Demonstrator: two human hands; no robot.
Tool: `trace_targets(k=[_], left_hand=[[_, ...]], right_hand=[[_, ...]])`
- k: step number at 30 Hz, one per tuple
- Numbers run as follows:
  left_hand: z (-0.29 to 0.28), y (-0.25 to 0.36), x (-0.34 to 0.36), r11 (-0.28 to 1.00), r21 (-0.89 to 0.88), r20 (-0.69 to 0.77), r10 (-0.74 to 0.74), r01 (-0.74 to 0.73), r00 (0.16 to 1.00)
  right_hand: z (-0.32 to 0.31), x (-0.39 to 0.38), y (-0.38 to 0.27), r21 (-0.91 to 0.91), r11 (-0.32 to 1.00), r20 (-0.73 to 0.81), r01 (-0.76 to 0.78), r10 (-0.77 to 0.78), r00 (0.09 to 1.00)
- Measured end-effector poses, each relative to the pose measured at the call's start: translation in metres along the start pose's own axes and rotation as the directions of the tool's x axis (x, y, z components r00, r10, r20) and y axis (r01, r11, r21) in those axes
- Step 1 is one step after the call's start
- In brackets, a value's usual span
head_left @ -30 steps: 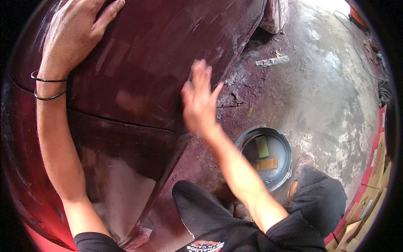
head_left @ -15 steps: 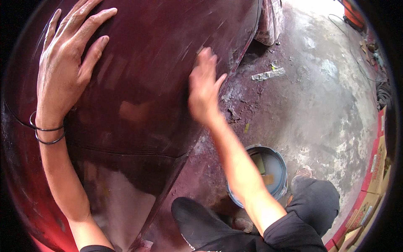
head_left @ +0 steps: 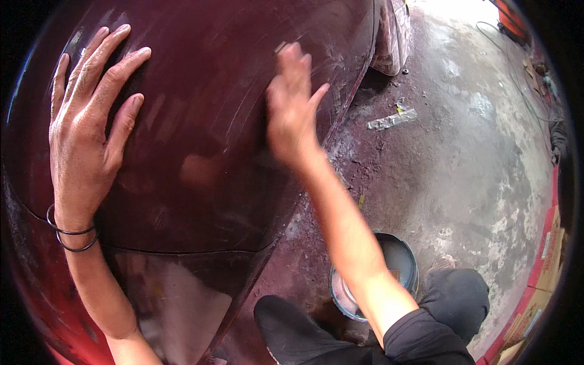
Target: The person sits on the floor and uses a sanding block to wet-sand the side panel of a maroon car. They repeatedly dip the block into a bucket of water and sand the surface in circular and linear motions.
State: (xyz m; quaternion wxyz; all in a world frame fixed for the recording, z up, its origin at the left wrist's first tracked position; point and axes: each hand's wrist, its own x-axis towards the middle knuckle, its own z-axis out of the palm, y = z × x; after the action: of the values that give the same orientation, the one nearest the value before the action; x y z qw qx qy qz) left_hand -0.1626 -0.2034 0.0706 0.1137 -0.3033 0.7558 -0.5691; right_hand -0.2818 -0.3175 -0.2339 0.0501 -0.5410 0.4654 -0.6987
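A dark maroon car body panel [head_left: 201, 121] fills the left and middle, wet-looking, with pale streaks and a seam across its lower part. My left hand [head_left: 85, 134] lies flat on its left side with fingers spread, holding nothing; two thin dark bands circle the wrist. Toward the panel's right edge, my right hand [head_left: 293, 109] presses on the surface, fingers together and thumb out. It is smeared by motion. A small greyish edge shows past its fingertips, from something thin under the fingers that I cannot make out.
A round bucket [head_left: 398, 255] with cloudy liquid stands on the stained concrete floor [head_left: 462, 158] by my knees, partly behind my right forearm. A strip of silver tape [head_left: 392, 119] lies near the panel. Cardboard boxes [head_left: 541, 292] line the right; an orange object [head_left: 512, 21] stands far right.
My right hand has moved a little up along the panel. In the picture my left hand sits lower, still flat. The panel's seam and the bucket appear lower, as the view has shifted.
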Motion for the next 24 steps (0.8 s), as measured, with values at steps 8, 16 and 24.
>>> trace_targets(k=[8,16,24], left_hand=[[0.002,0.007,0.000,0.999,-0.034,0.033,-0.018,0.019,0.999],[0.000,0.003,0.008,1.000,-0.028,0.006,-0.003,0.003,1.000],[0.011,0.000,-0.001,1.000,0.010,0.018,0.021,-0.021,1.000]], right_hand=[[-0.005,-0.048,-0.055,0.198,0.971,0.137,-0.131,0.105,0.985],[-0.020,0.028,0.045,0.075,0.969,0.078,-0.235,0.229,0.970],[-0.010,-0.132,-0.042,0.116,0.958,0.257,-0.262,0.226,0.940]])
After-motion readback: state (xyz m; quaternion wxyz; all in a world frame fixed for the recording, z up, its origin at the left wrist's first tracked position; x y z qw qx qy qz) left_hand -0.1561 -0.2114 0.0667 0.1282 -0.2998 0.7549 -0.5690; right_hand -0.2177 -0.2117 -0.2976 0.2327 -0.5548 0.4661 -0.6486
